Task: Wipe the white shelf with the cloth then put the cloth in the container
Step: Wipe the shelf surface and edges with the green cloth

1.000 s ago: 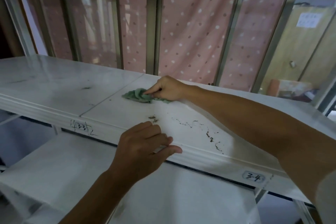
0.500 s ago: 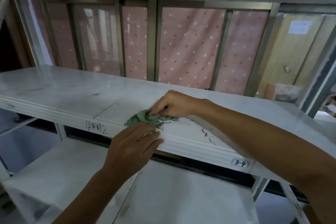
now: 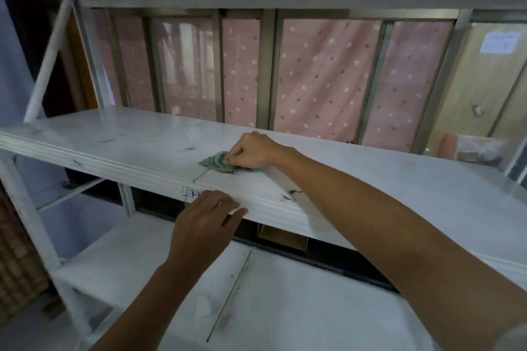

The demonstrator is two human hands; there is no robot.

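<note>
On the shelf, right hand grips the cloth mid-wipe; left hand open at the edge; debris at 4 o'clock probably comes next.

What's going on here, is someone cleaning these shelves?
Yes. A person is wiping the white shelf with a small green cloth, bunched under the right hand and pressed to the surface. The left hand rests on the shelf's front edge, holding nothing. Some dark specks of dirt lie near that edge, right of the cloth, so the wiping isn't finished. No container for the cloth is clearly in view.
</note>
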